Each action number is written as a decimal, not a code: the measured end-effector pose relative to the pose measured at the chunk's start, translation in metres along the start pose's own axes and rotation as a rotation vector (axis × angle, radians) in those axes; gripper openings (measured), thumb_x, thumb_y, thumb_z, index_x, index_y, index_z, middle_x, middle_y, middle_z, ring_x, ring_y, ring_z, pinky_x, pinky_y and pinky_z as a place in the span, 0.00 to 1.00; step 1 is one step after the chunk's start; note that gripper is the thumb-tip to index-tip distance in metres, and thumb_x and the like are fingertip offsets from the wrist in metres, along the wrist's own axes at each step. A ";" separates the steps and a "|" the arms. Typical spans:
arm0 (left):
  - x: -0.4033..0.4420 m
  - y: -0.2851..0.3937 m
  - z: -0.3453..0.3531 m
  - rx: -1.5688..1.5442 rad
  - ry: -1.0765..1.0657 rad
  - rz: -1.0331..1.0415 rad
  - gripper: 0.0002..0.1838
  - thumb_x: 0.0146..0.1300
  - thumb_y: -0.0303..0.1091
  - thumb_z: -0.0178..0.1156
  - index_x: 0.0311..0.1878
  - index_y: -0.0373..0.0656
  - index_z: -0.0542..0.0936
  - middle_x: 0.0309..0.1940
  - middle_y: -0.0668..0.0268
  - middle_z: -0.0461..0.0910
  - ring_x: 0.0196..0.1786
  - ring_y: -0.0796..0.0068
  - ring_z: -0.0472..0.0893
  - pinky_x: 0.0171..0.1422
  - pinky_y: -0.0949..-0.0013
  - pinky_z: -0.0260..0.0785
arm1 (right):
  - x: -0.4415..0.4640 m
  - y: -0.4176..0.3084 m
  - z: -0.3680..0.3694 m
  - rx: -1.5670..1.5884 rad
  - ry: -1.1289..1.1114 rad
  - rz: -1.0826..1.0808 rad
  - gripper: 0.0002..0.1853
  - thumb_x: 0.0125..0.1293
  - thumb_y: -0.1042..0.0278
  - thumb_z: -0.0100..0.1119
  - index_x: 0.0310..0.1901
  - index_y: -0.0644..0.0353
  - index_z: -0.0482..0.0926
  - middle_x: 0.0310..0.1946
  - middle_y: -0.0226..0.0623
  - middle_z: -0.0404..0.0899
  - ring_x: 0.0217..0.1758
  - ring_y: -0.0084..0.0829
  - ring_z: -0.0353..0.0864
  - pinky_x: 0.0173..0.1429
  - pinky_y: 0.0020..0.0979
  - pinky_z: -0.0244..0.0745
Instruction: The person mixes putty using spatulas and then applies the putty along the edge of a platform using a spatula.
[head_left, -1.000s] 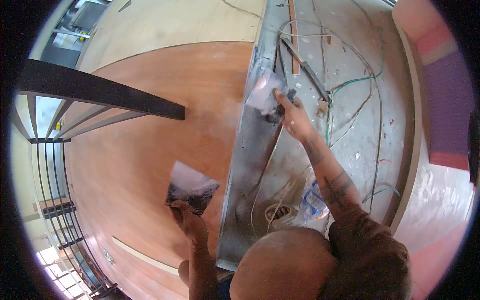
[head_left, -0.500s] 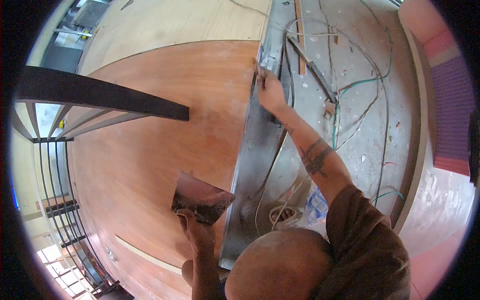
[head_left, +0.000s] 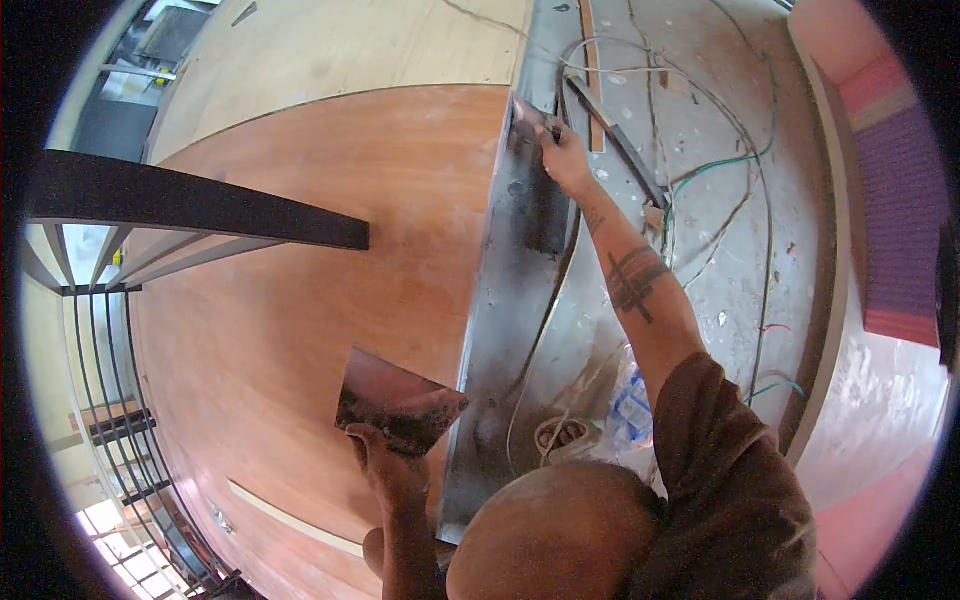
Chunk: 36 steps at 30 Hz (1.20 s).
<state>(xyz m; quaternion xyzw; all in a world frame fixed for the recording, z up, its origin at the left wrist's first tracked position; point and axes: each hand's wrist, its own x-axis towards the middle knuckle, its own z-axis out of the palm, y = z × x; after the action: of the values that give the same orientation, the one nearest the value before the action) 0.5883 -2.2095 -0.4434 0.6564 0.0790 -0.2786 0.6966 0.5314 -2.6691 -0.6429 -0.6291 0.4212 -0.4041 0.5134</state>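
My left hand (head_left: 388, 468) grips a flat, squarish plate (head_left: 400, 388) with dark smears along its lower part, held over the reddish-brown wood panel (head_left: 300, 330). Up at the panel's right edge, my right hand (head_left: 564, 158) pinches a thin flat blade (head_left: 528, 116). The blade lies near the seam between the panel and the grey strip (head_left: 510, 260). Whether it touches the seam cannot be made out. Dark stains mark the strip just below my right hand.
A black beam (head_left: 220, 205) juts in from the left above the panel. Cables, a metal bar (head_left: 622, 145) and a wooden strip (head_left: 590, 50) lie on the grey floor at right. Near my head stand a small bucket (head_left: 562, 436) and a plastic bag (head_left: 628, 405).
Since a second ago, my right hand has moved up along the strip, and its blade now points toward the seam. The plate in my left hand has shifted slightly right and down.
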 end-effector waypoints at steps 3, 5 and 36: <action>0.002 -0.003 -0.010 -0.015 0.006 -0.002 0.38 0.72 0.60 0.51 0.74 0.44 0.57 0.70 0.54 0.61 0.68 0.55 0.67 0.72 0.53 0.61 | 0.015 0.004 0.002 -0.046 -0.061 -0.007 0.16 0.76 0.60 0.54 0.52 0.64 0.79 0.28 0.25 0.76 0.29 0.19 0.68 0.37 0.28 0.68; 0.000 -0.003 -0.014 -0.007 -0.018 -0.005 0.39 0.72 0.61 0.51 0.74 0.44 0.56 0.71 0.53 0.60 0.68 0.55 0.67 0.72 0.52 0.61 | 0.006 0.006 0.005 -0.033 -0.068 0.012 0.16 0.76 0.60 0.54 0.53 0.64 0.79 0.32 0.29 0.79 0.34 0.22 0.71 0.43 0.29 0.69; 0.021 -0.019 0.066 -0.256 -0.547 -0.408 0.23 0.77 0.43 0.48 0.68 0.40 0.67 0.59 0.60 0.75 0.57 0.65 0.77 0.59 0.60 0.74 | -0.249 -0.148 -0.057 -0.446 -0.599 -0.756 0.31 0.60 0.69 0.55 0.68 0.49 0.70 0.73 0.39 0.64 0.74 0.41 0.65 0.74 0.51 0.58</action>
<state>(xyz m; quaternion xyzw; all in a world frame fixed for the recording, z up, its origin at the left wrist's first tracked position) 0.5795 -2.2780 -0.4620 0.4358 0.0531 -0.5652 0.6985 0.4160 -2.4339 -0.5080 -0.9189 0.0756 -0.2639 0.2833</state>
